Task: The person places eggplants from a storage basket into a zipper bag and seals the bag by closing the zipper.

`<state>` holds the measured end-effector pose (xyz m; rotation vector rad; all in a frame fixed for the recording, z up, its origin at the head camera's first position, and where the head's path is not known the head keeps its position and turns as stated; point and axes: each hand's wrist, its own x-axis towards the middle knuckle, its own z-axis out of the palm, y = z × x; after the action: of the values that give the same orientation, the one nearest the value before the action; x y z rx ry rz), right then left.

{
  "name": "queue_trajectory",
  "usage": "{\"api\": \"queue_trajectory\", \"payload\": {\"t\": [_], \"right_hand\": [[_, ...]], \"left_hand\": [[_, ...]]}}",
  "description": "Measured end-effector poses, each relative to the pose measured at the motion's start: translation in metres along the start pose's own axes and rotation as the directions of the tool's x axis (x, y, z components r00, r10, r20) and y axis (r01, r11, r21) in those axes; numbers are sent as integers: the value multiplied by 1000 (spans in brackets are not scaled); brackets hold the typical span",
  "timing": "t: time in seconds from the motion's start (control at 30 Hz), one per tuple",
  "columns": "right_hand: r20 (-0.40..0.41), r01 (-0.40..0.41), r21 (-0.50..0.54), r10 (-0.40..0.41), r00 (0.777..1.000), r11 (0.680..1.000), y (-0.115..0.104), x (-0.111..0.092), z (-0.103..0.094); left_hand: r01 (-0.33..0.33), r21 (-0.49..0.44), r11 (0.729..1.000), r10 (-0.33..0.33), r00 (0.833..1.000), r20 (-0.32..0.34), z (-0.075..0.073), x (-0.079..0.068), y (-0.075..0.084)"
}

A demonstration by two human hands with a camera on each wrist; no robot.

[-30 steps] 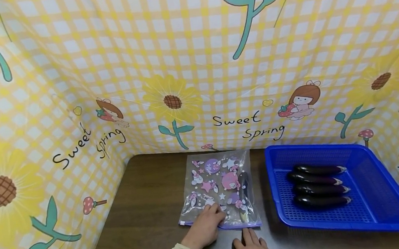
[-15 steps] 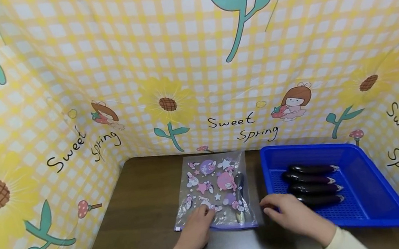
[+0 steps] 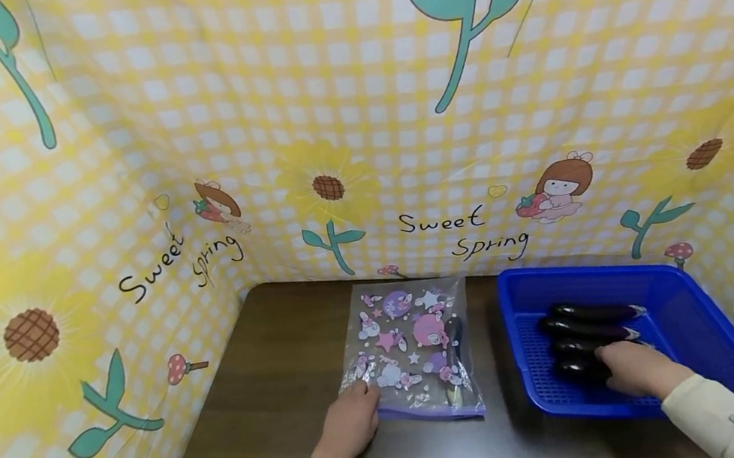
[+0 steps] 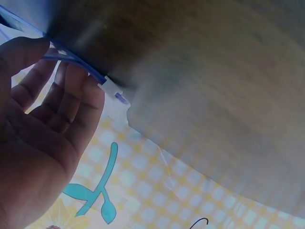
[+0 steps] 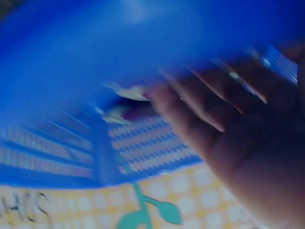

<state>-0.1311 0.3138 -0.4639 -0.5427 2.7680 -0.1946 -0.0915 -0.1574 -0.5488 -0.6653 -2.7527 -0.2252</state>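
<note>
A clear zip bag printed with pink and purple cartoon figures lies flat on the table. An eggplant shows through its right side. My left hand holds the bag at the left end of its purple zip edge. In the left wrist view, the zip edges part between thumb and fingers, beside the white slider. My right hand reaches into the blue basket, fingertips at the nearest eggplant. The blurred right wrist view shows those fingers extended, with pale eggplant stem ends beyond them.
Several eggplants lie side by side in the basket, stem ends to the right. The basket stands on the right part of the brown table. A yellow checked cloth encloses the back and sides.
My right hand has left the bag's zip edge and moved right into the basket onto the eggplants. The left hand has slid left along the bag's edge, toward its corner.
</note>
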Motion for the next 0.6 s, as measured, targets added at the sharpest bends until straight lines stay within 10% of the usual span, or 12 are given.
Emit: {"api": "queue_trajectory", "payload": {"t": [0.6], "right_hand": [[4, 78, 55, -78, 997, 995, 35, -9, 16]], "left_hand": [[-5, 29, 1000, 4, 1000, 21, 8, 4, -1]]}}
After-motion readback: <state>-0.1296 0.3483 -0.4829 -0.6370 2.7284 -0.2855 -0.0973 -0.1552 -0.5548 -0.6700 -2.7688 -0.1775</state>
